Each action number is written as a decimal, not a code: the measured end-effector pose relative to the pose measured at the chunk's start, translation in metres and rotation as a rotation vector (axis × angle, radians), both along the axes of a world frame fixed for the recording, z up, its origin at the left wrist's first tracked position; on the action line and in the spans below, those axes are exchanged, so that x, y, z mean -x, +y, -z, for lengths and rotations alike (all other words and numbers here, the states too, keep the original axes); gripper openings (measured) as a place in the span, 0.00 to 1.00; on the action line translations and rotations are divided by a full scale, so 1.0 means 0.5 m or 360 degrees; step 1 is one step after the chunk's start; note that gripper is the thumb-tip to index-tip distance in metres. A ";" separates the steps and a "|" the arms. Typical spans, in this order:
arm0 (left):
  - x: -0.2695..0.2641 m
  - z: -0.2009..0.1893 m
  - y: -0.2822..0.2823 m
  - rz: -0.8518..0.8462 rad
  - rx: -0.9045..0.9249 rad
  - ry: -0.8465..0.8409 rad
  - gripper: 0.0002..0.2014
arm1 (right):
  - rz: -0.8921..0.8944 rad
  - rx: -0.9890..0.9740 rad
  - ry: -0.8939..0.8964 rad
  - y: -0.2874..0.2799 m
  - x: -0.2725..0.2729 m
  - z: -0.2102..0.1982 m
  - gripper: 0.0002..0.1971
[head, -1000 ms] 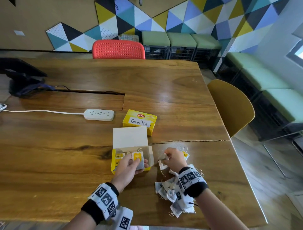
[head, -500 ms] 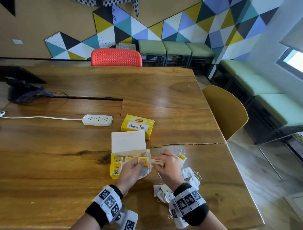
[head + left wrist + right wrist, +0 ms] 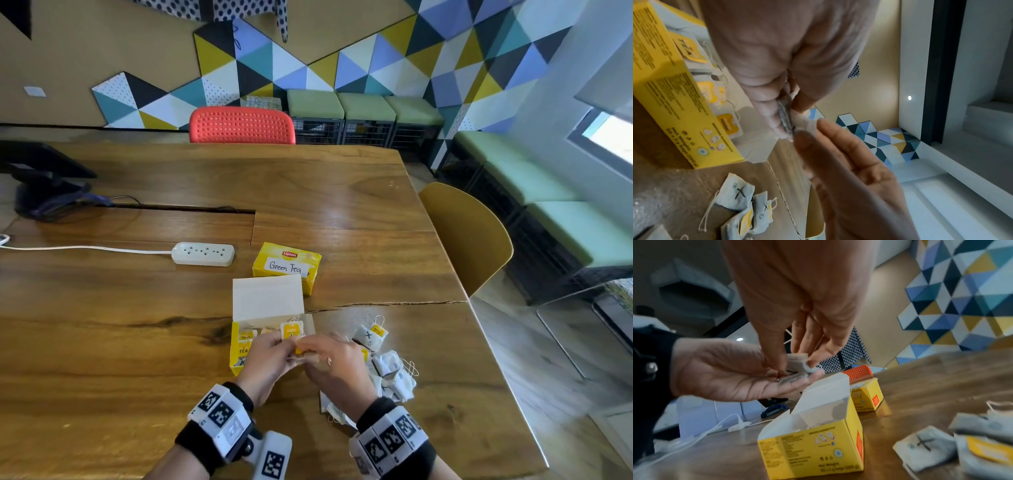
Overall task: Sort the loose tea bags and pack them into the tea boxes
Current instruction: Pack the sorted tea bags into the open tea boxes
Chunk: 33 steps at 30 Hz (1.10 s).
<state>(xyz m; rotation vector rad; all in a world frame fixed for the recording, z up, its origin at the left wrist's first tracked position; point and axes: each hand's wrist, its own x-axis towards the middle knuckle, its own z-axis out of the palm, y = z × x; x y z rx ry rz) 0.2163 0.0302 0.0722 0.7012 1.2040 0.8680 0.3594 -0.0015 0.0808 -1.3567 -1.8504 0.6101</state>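
While both hands met just above the open tea box (image 3: 260,339), the left hand (image 3: 265,365) pinched a small stack of tea bags (image 3: 785,116) between thumb and fingers. The right hand (image 3: 337,368) touched the stack too, its fingertips (image 3: 813,360) pinching one folded tea bag (image 3: 797,360) on top. The loose tea bags (image 3: 383,363) lay on the table (image 3: 102,342), just right of the right hand. The closed Green Tea box (image 3: 287,265) sat past the open box.
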 end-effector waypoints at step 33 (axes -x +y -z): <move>0.097 -0.005 0.076 0.0508 -0.0452 0.1139 0.14 | 0.0554 0.0775 -0.0154 0.117 0.013 0.064 0.14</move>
